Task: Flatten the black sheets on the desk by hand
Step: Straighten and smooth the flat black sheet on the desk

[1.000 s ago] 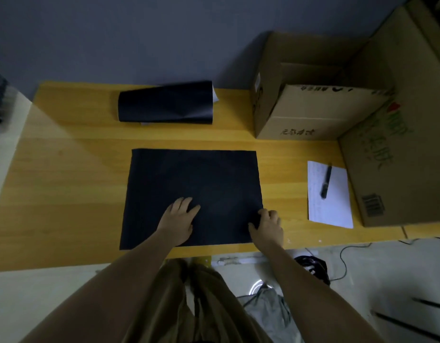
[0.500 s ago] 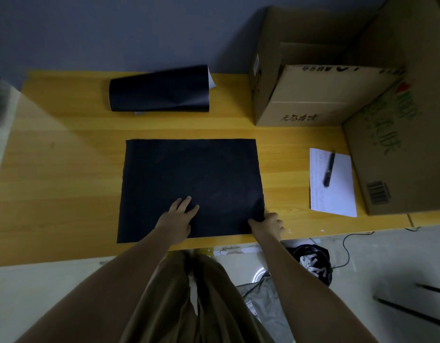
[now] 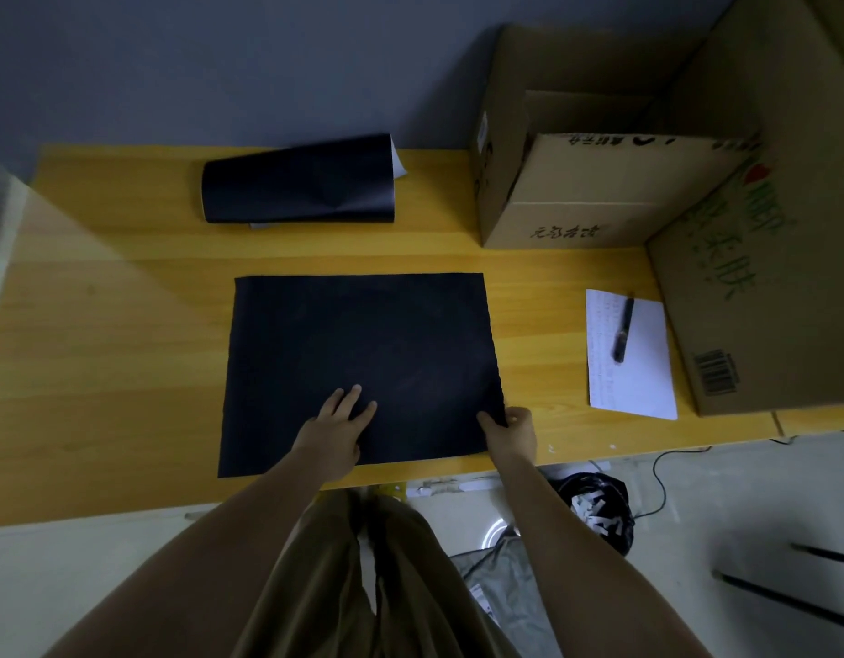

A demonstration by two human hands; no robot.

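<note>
- Sheets of black material are seen in two places on the desk (image 3: 102, 334): a flat black sheet (image 3: 363, 344) near the front edge, and a curled black sheet (image 3: 299, 182) lying well apart from it toward the back wall.
- The left hand (image 3: 332, 436) is laid palm-down on the near part of the flat black sheet, fingers spread and extended toward the far edge; nothing is gripped by it.
- The right hand (image 3: 512, 429) is placed at the sheet's near right corner, with the fingers curled over the right edge and the thumb on top; the corner appears to be pinched, though the underside is not shown.
- The sheet is seen lying almost square to the desk front, slightly wider than deep, with most of its unpressed surface lying away from both hands, toward the wall.
- The coming stroke is judged to depend on that direction: the left hand, being the nearer to the sheet's middle, would be pushed forward while the corner is held by the right.
- The curled sheet, its long axis running left to right, is judged not yet flattened, and lies closer to the left hand's side.
- A cardboard box (image 3: 595, 182) and a notepaper with pen (image 3: 643, 372) are set clear to the right.
</note>
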